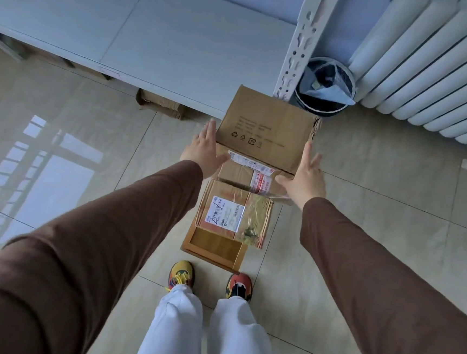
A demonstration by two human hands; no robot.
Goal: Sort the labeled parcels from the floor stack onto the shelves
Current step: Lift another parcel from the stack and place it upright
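A large brown cardboard box [264, 128] with printed recycling symbols on its upper face and a white shipping label at its near edge sits on the floor stack. Nearer lies a smaller taped parcel [234, 216] with a white label, resting on a flat wooden-coloured box [214, 250]. The white shelf [154, 37] stands just beyond.

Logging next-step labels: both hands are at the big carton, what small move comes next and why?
Probably press both palms in and lift. The left hand and right hand flank the large carton with straight fingers, not curled under it. It sits highest in the floor stack, above the labeled parcel, near the shelf.
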